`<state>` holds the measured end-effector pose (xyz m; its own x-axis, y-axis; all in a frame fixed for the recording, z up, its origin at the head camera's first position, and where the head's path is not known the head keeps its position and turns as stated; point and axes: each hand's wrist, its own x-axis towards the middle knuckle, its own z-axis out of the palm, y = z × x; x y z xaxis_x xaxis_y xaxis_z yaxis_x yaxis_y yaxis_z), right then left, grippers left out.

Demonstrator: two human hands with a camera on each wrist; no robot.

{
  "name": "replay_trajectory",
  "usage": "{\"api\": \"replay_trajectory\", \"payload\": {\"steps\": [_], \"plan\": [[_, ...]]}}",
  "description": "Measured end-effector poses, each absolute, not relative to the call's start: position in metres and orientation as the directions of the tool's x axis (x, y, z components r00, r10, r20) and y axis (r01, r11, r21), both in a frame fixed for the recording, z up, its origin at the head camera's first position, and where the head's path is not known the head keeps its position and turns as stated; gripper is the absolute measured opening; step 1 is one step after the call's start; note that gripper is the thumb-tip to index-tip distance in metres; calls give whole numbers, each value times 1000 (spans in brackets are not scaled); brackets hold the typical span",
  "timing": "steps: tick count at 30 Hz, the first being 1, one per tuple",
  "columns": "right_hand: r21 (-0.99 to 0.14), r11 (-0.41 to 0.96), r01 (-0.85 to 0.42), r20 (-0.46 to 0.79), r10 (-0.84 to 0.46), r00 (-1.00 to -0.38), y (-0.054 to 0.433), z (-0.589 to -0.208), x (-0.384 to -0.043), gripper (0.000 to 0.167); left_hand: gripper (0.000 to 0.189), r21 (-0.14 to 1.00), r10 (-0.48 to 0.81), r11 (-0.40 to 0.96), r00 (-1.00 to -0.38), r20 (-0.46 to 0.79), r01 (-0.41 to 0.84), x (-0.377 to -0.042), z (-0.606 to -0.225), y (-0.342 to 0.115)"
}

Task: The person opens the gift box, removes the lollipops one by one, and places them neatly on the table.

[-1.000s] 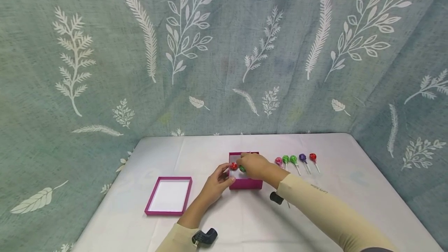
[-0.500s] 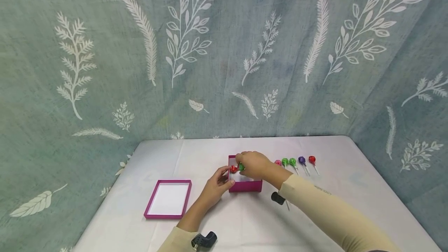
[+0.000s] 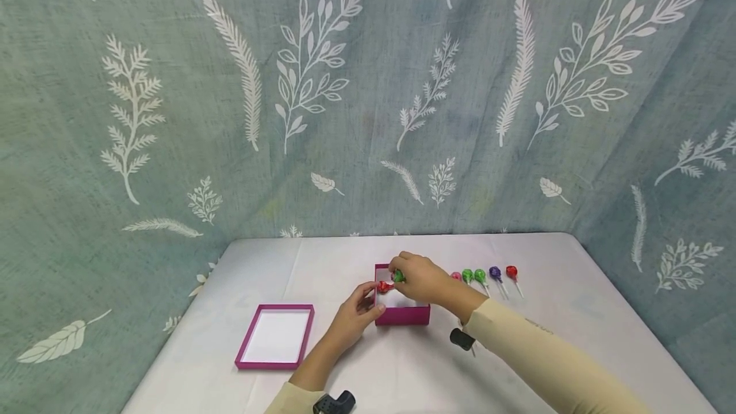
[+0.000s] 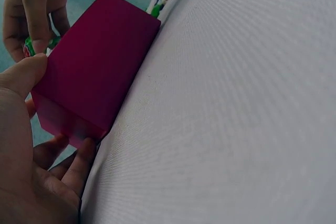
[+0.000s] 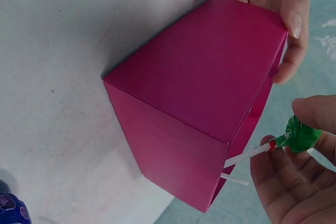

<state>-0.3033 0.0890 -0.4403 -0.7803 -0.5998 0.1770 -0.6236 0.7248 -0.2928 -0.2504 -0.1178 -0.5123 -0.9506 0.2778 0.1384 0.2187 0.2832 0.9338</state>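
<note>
A magenta box [image 3: 402, 317], its top uncovered, stands on the white table. My left hand [image 3: 352, 318] holds it by the left side, thumb at the upper edge and fingers along the side wall. A red-wrapped lollipop [image 3: 384, 287] shows at the box's left, near the left fingertips. Over the box, my right hand [image 3: 422, 276] pinches a green-wrapped lollipop [image 5: 303, 136] by its head. Its white stick reaches the box's edge in the right wrist view, where a second white stick [image 5: 234, 179] pokes past the rim. The right hand hides part of the box's inside.
A magenta-rimmed lid [image 3: 270, 366] lies inside up at the left. Right of the box, a row holds a pink lollipop [image 3: 456, 276], green lollipops [image 3: 480, 275], a purple lollipop [image 3: 495, 273] and a red lollipop [image 3: 512, 271]. Another lollipop's stick [image 3: 474, 351] shows below the right wrist.
The right hand has raised the green lollipop's head slightly within the box opening, so more of it shows. The left hand stays on the box. The head view has tilted up a little.
</note>
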Motion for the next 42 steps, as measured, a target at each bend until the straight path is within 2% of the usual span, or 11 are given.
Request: {"api": "replay_trajectory", "payload": {"steps": [7,15,24,31,36,42], "plan": [[-299,688,-661,251,-612,-750,93,-438,-302,23,55,934,282,275,-948,147,227,-249,-512,-117],[-312,676,-667,243,-622,-744,96,-431,-300,21,56,931,289,277,-945,155,237,-250,-511,-118],[-326,691,-645,236,-601,-764,105,-432,-301,27,57,933,289,275,-945,151,233,-251,-511,-117],[-361,736,-573,186,-546,-817,121,-431,-301,25,58,933,268,276,-951,154,229,-272,-544,-119],[-412,706,-577,207,-544,-813,135,-432,-301,26,60,930,261,289,-953,152,228,-273,-544,-121],[-498,697,-517,161,-511,-844,148,-441,-300,31,62,929,261,297,-955,145,222,-272,-545,-121]]}}
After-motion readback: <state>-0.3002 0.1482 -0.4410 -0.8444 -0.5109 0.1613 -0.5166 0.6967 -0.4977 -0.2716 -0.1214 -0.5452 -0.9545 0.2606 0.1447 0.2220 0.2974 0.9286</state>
